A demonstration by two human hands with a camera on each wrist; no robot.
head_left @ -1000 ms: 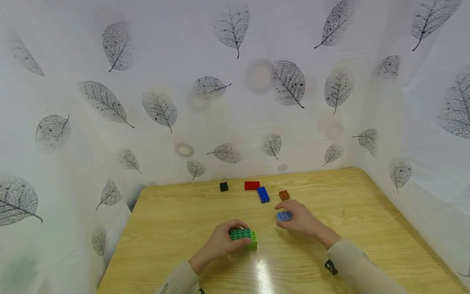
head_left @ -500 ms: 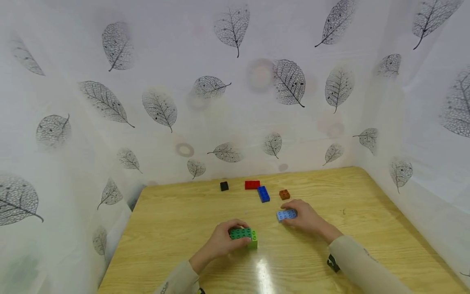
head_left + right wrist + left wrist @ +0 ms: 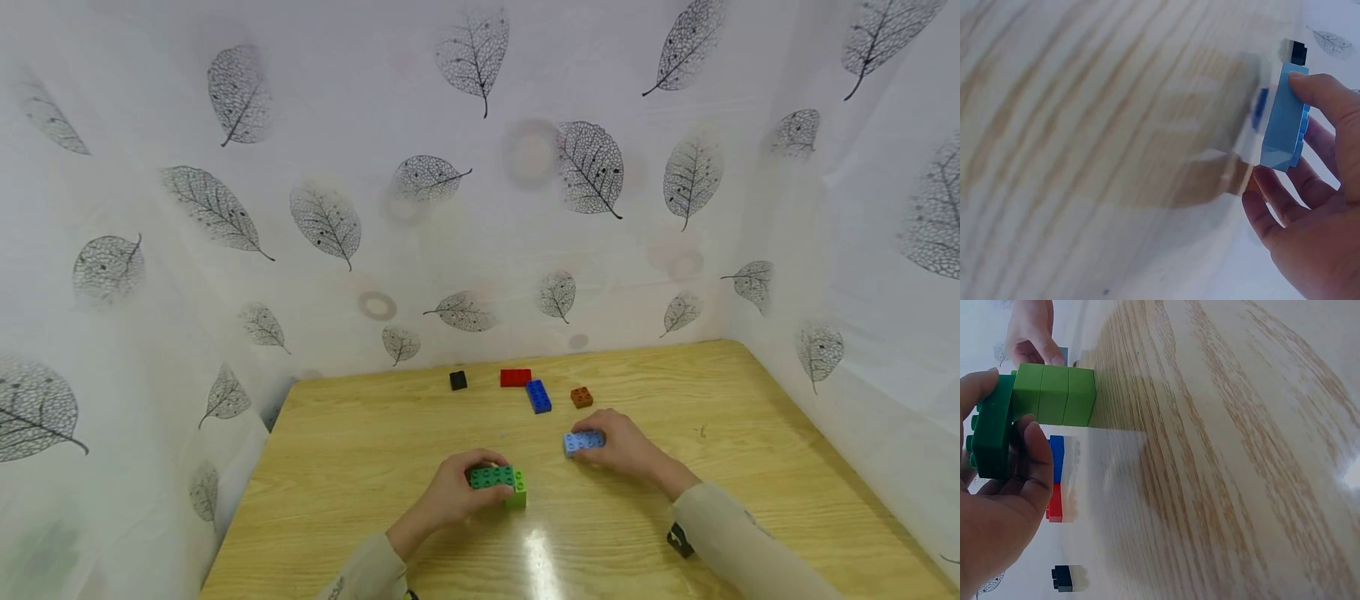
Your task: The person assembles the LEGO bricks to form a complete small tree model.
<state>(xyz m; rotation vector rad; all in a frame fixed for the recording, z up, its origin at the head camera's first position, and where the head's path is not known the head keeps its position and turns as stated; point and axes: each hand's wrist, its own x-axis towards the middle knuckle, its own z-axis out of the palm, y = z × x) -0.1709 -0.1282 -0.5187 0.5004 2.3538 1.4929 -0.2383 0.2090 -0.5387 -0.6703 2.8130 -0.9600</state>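
My left hand point(image 3: 452, 493) grips a dark green brick point(image 3: 492, 477) between thumb and fingers. That brick sits on top of a stack of light green bricks point(image 3: 1054, 395) and juts out from it towards my palm; the stack stands on the table. To the right and farther back, my right hand point(image 3: 624, 447) pinches a light blue brick point(image 3: 582, 443) by its sides, studs upward. In the right wrist view the light blue brick point(image 3: 1285, 119) appears raised a little above the tabletop.
Along the table's point(image 3: 360, 450) back part lie a black brick point(image 3: 458, 380), a red brick point(image 3: 515, 377), a dark blue brick point(image 3: 538, 397) and a small orange-brown brick point(image 3: 581, 397), just beyond my right hand. A leaf-patterned white curtain point(image 3: 495, 233) encloses the back and sides.
My right hand has closed its fingers on the light blue brick, which has shifted slightly and now seems lifted. My left hand and the green bricks have stayed in place.
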